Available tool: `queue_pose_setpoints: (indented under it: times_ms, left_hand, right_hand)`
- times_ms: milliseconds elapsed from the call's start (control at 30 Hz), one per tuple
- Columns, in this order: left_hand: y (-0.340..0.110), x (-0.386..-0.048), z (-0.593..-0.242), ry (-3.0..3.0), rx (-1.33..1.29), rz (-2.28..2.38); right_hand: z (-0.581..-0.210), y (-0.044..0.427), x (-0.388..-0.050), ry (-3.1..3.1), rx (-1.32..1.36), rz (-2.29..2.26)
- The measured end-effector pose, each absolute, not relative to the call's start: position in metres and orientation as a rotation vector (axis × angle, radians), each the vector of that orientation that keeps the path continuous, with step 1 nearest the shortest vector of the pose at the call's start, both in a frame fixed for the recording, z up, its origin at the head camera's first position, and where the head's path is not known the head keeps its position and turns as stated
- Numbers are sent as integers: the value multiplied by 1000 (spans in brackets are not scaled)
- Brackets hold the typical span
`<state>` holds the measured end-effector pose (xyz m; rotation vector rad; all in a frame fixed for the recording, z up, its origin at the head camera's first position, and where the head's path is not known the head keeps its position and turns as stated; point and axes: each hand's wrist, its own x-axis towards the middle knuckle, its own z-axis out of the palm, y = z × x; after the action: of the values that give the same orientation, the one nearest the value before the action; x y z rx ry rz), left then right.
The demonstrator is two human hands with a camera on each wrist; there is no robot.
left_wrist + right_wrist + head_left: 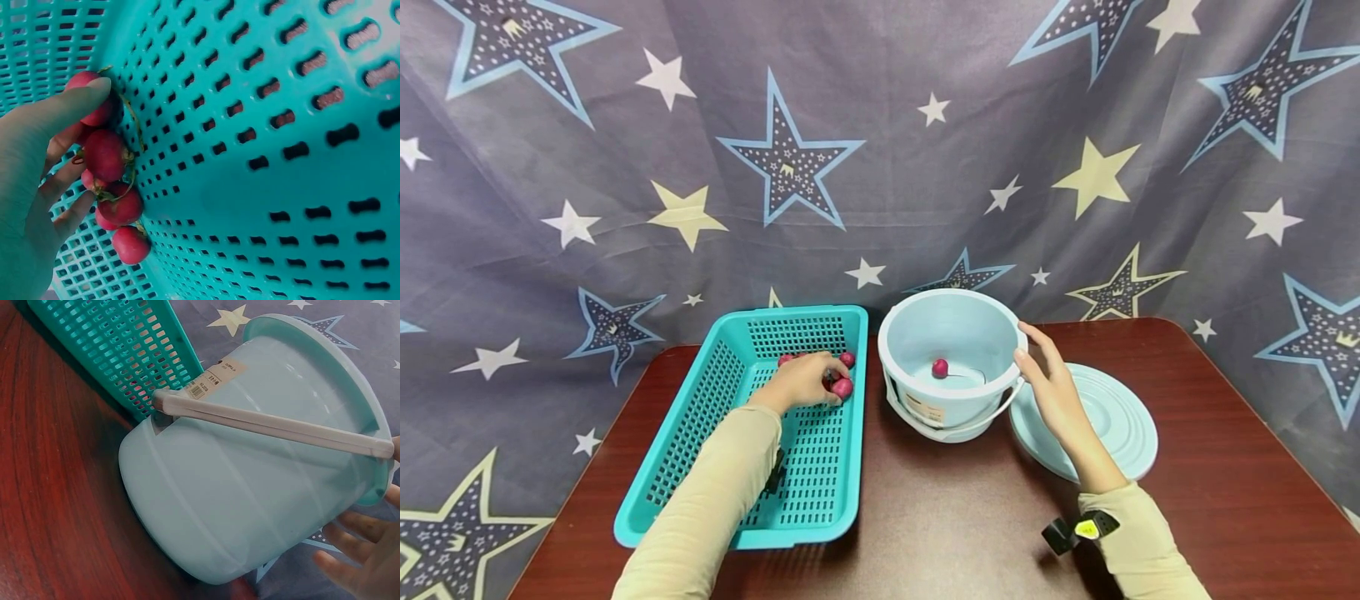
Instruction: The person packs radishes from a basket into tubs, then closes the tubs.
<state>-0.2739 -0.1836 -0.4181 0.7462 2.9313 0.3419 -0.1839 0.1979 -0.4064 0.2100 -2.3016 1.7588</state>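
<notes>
My left hand (801, 382) reaches into a turquoise basket (856, 467) and holds a red radish (842, 388) near its right wall. In the left wrist view, the thumb lies across the top radish (90, 115), and the fingers curl behind a cluster of several radishes (105, 156) with thin stringy roots. A pale blue bucket (951, 417) stands right of the basket, with one radish (940, 368) on its floor. At the bucket's right rim, my right hand (1056, 392) touches the edge with its fingers extended; the right wrist view shows several of them spread beside the bucket's side.
A round pale blue lid (1120, 417) lies on the dark red table (1217, 467), partly under the right forearm. The bucket's white handle (269, 425) hangs down its front. A grey curtain (880, 167) with stars rises behind the table.
</notes>
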Motion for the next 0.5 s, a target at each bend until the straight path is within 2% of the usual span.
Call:
queue_pose_setpoints:
  times_ms: [500]
  left_hand:
    - [-187,-273,-413,3019,789,325]
  right_hand:
    - [-406,197,-183,-2307,208,1752]
